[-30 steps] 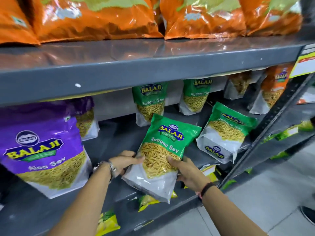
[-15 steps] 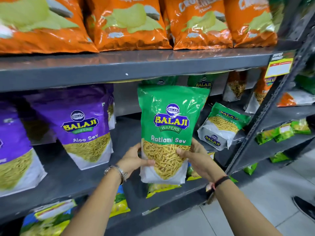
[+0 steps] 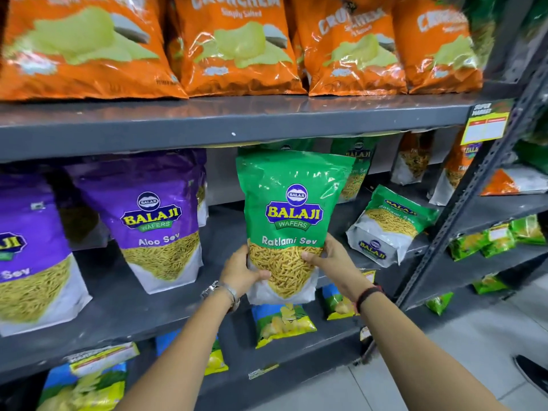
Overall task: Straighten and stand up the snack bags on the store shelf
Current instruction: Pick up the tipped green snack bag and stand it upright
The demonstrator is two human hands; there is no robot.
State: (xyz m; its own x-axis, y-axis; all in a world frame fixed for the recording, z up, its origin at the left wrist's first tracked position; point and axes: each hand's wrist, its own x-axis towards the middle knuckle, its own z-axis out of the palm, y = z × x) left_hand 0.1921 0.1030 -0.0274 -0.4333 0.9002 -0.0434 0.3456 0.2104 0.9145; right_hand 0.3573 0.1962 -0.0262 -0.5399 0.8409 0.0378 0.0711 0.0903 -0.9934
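Observation:
A green Ratlami Sev bag [image 3: 292, 203] is held upright in front of the middle shelf [image 3: 154, 304]. My left hand [image 3: 238, 269] grips its lower left edge and my right hand [image 3: 329, 258] grips its lower right edge. To the right, a second green Ratlami Sev bag [image 3: 391, 225] lies tilted back on the shelf. More green bags [image 3: 354, 161] stand at the rear, partly hidden. Two purple Aloo Sev bags [image 3: 160, 221] stand upright at the left.
Orange chip bags [image 3: 237, 46] fill the top shelf. An upright metal post [image 3: 474, 185] with a yellow price tag [image 3: 486, 123] bounds the shelf at the right. Small yellow-green packets [image 3: 281, 324] lie on the lower shelf. A shoe [image 3: 533, 372] rests on the tiled floor.
Both hands lifted the green bag off the shelf where it lay tilted and turned it upright. Over the last half second it barely moved; the view came closer.

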